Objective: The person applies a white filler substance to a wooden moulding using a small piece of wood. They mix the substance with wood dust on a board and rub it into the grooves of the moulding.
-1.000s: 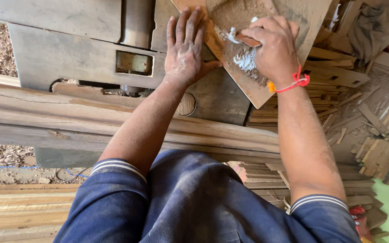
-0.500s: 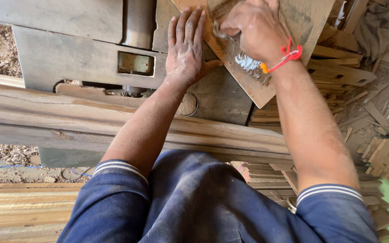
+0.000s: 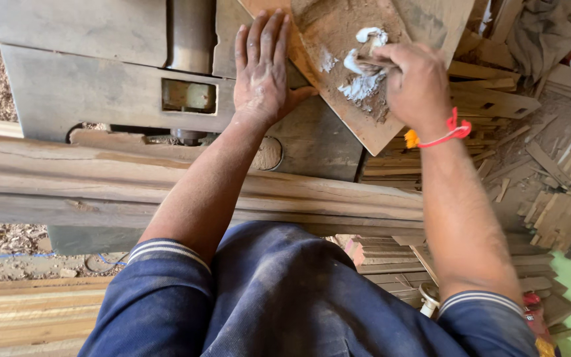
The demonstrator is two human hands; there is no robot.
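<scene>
board (image 3: 338,99): sawdust, white paste | right hand (image 3: 418,82) fingers grip stick (image 3: 365,63) | left hand (image 3: 261,73) flat

Bright, even daylight, strongest toward 3 o'clock, where the wood scraps (image 3: 563,218) look pale and washed out. Shadows are soft. The centre is sharp; the edges seem slightly stretched, perhaps from a wide lens.

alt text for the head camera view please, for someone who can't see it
A person's right hand works a small wooden stick through white paste and sawdust on a wooden board, while the left hand lies flat, steadying the board's edge on a metal machine table. Long planks and wood offcuts lie around.
</scene>
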